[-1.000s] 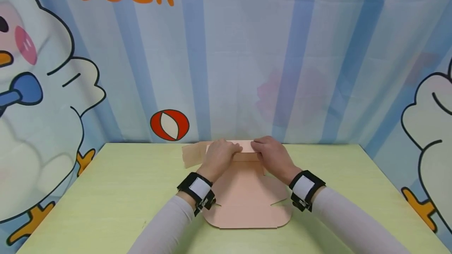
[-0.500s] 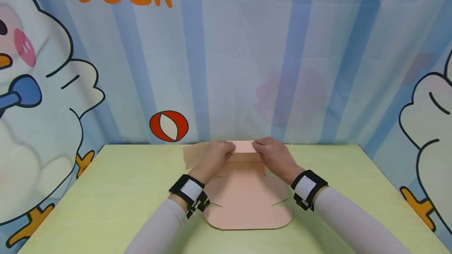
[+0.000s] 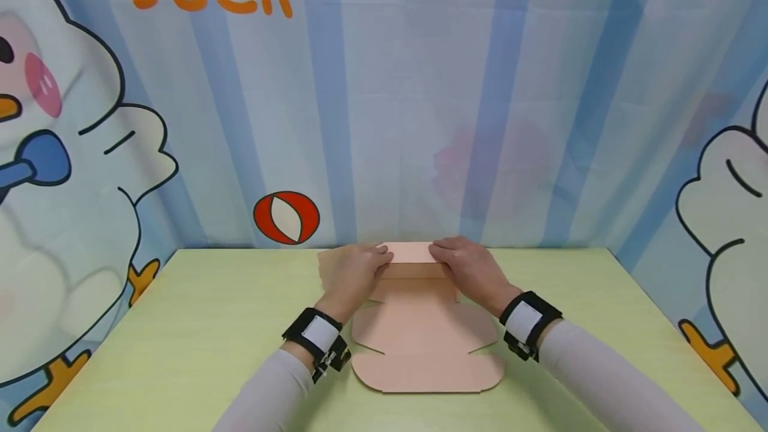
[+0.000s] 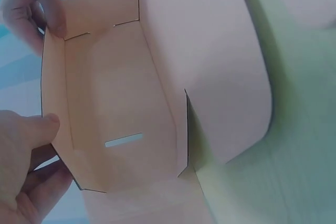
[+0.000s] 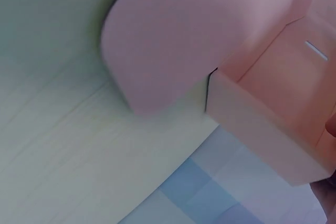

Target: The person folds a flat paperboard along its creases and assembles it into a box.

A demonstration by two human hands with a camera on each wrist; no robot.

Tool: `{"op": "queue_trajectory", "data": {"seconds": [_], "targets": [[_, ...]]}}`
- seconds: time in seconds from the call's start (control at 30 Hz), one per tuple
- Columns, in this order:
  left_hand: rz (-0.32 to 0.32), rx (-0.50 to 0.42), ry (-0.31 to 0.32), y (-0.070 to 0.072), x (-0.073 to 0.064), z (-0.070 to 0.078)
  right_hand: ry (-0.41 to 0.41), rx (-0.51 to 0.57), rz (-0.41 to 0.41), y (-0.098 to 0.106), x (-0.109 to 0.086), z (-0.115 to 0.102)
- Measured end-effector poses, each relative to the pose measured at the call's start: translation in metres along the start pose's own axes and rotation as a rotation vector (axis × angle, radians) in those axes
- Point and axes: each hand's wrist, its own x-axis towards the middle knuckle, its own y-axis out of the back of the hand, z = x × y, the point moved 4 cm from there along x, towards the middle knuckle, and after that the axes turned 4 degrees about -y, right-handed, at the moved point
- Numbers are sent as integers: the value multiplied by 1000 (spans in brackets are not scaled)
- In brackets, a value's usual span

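A pink cardboard box blank (image 3: 423, 332), partly folded, lies on the table with its rounded flaps toward me. Its far panel (image 3: 413, 253) stands folded up. At the left end of this panel, my left hand (image 3: 354, 275) pinches the edge between thumb and fingers. My right hand (image 3: 471, 269) grips the right end the same way. In the left wrist view the thumb (image 4: 47, 128) lies on the inner face of the folded wall, above a floor panel (image 4: 118, 87) with a narrow slot. A right side wall (image 5: 262, 121) stands up in the right wrist view.
A loose side flap (image 3: 331, 265) sticks out to the left beyond my left hand. The pale yellow table (image 3: 210, 332) ends at a blue-striped curtain (image 3: 402, 99) printed with ducks and a red ball (image 3: 287, 217).
My left hand has slid left and slightly toward me along the far panel, widening the gap between the hands. My right hand keeps its hold; the blank shifts slightly right in view.
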Motion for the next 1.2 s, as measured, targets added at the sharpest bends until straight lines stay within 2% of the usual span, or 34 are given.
{"op": "queue_trajectory", "data": {"seconds": [0.2,0.33,0.43,0.6,0.77,0.97,1.07,1.2], "targets": [[15,-23,-7,-3,1,4,64,18,18,-2,7,-11],[32,-24,-18,-4,1,7,71,19,0,-4,10,-16],[26,-44,-4,-5,1,7,60,14,-17,-5,10,-17],[5,-115,89,-6,-2,1,44,33,-34,-3,11,-18],[-8,-108,182,-6,-4,-4,36,34,-53,-2,12,-18],[11,-167,283,-8,-6,-6,30,28,-55,-3,12,-18],[18,-223,315,-10,-7,-5,29,22,-56,-3,11,-18],[21,-390,391,-17,-9,-5,27,25,-59,-3,12,-18]]}}
